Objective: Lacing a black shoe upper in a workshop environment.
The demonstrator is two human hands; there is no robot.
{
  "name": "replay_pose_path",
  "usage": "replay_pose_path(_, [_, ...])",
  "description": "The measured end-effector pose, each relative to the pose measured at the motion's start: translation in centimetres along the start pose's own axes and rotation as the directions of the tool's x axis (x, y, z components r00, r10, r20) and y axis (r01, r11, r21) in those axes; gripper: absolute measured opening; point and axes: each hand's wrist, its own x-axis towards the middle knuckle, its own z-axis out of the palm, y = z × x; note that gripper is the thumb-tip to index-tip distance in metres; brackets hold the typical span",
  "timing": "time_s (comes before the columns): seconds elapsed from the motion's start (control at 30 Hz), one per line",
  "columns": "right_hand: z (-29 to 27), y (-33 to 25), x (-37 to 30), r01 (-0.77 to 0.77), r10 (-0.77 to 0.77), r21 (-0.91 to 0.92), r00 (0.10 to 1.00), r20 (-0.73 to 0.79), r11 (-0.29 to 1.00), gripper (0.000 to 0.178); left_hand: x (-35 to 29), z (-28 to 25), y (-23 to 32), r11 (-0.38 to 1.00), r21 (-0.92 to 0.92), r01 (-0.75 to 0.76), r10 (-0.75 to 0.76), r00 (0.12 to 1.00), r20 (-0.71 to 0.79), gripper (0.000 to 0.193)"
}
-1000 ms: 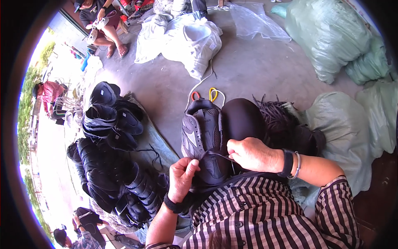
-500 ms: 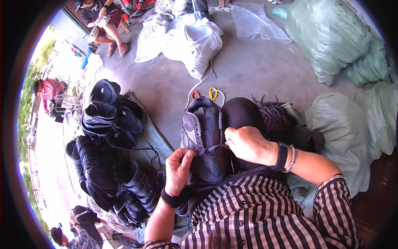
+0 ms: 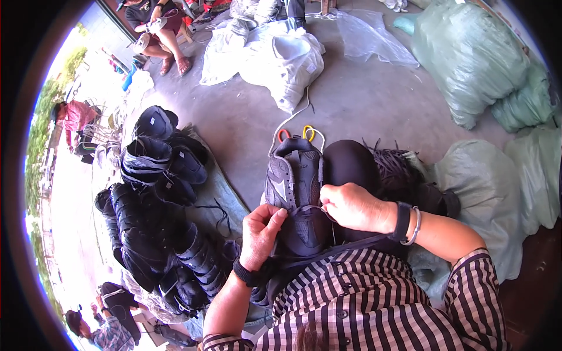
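Note:
A dark grey sneaker (image 3: 303, 169) with a pale side mark rests on my lap, its heel pointing away from me. A dark shoelace (image 3: 307, 209) crosses the lower eyelets near the toe. My left hand (image 3: 261, 233) is at the shoe's left side, thumb and forefinger pinched at the lace's left end. On the other side my right hand (image 3: 355, 206) is closed in a pinch on the lace's right part. Beyond the heel stand a red loop (image 3: 284, 135) and a yellow loop (image 3: 309, 133), probably scissor handles, with a white cord beside them.
Piles of black shoes (image 3: 149, 234) lie on a sheet at my left. A bundle of dark laces (image 3: 395, 167) is by my right knee. Pale green sacks (image 3: 468, 58) stand at the right, a white sack (image 3: 281, 58) ahead. Another person (image 3: 158, 29) sits at far left.
The whole view has shifted slightly, so the surroundings appear a little to the right. Both hands keep their pinch on the lace, my left hand now slightly nearer the shoe's middle.

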Motion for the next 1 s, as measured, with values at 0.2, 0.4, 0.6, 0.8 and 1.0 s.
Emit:
replay_pose_path(0.2, [-1.7,-0.7,0.4,-0.198,0.161,0.187,0.968,0.193,0.962,0.012,0.4,0.3,0.7,0.999,0.036,0.005,-0.003,0.998,-0.069,0.02])
replay_pose_path(0.4, [-2.4,-1.1,1.2,-0.357,0.289,0.197,0.908,0.305,0.913,0.01,2.1,1.2,3.3,0.408,0.822,-0.397,0.534,0.834,0.137,0.014])
replay_pose_path(0.6, [-1.5,-0.7,0.1,0.187,-0.213,-0.345,0.976,-0.041,0.92,0.025,2.6,0.4,6.3,0.142,0.854,-0.501,0.422,0.811,0.405,0.015])
replay_pose_path(0.8, [-1.2,-0.2,0.8,0.416,-0.44,-0.582,0.891,0.11,0.699,0.014,4.3,0.7,8.8,-0.267,0.576,-0.772,0.292,0.505,0.812,0.023])
replay_pose_path(1.0, [-1.8,0.3,1.2,0.451,-0.45,-0.563,0.88,0.151,0.693,0.023,6.6,0.0,8.0,-0.16,0.457,-0.875,-0.013,0.464,0.885,0.018])
